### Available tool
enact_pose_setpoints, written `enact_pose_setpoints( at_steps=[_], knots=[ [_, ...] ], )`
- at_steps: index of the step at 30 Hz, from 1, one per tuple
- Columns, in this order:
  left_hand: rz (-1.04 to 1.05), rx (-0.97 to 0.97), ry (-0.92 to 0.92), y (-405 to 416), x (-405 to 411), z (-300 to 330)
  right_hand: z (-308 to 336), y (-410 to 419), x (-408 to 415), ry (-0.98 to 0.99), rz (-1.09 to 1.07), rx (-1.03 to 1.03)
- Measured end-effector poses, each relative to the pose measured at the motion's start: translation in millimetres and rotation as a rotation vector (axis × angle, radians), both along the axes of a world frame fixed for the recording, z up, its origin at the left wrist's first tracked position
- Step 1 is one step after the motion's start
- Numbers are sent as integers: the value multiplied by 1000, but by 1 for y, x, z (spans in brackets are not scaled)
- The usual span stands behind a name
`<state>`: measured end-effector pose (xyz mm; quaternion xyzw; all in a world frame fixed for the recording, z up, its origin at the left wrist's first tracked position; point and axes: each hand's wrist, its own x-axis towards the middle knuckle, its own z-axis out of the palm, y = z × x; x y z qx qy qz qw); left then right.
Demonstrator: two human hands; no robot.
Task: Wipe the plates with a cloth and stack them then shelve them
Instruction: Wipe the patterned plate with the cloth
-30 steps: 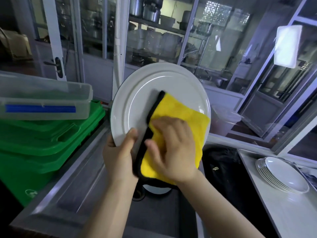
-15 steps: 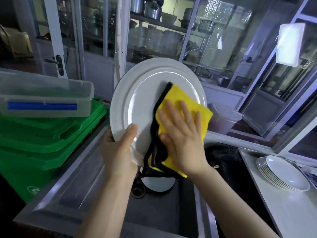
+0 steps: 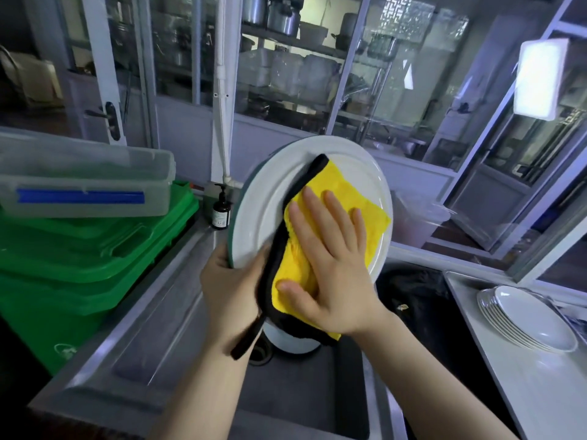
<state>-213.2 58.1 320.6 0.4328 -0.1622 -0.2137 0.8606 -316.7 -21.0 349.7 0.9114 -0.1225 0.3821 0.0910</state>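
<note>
The left hand (image 3: 233,281) grips the round white ceramic plate (image 3: 273,201) at its 7 o'clock rim, tilted over the steel sink (image 3: 152,354), likely so drips fall clear. The right hand (image 3: 330,265), fingers flat, presses the yellow black-edged cloth (image 3: 343,192) onto its face; 1 wiped-looking stack of white plates (image 3: 527,319) waits at 4 o'clock.

Left hand (image 3: 230,281) curled in a grip — right hand (image 3: 330,265) flat, fingers spread, both forearms extended.
</note>
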Motion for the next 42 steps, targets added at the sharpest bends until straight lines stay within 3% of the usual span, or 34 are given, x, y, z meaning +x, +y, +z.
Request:
enact_pose_setpoints(
  at_steps=[4,8,12,15,21,23,27,33,37,42],
  knots=[
    [-29,38,17,0,4,-5,-9,-13,-9,0,-30,-22],
    [-30,-4,61,-3,7,-6,-9,-26,-6,-271,-159,200],
    [-59,-56,88,-1,13,-9,-8,-48,-18,-562,-287,635],
    [-54,-95,82,-2,18,-10,-17,-54,-27,-662,-216,1010],
    [-71,-153,166,-7,31,-16,-30,-54,-31,-703,-47,1689],
    [-96,-162,208,-10,34,-21,-26,-58,-33,-691,11,1787],
    [-192,-139,151,-19,40,-36,-9,-62,-34,-732,163,1692],
    [-391,81,-45,-37,53,-58,34,-56,-41,-637,227,1285],
    [-190,131,-270,-40,69,-32,60,-48,-46,-411,89,956],
    [8,222,-723,-33,98,29,81,-50,-56,-338,92,902]
  ],
)
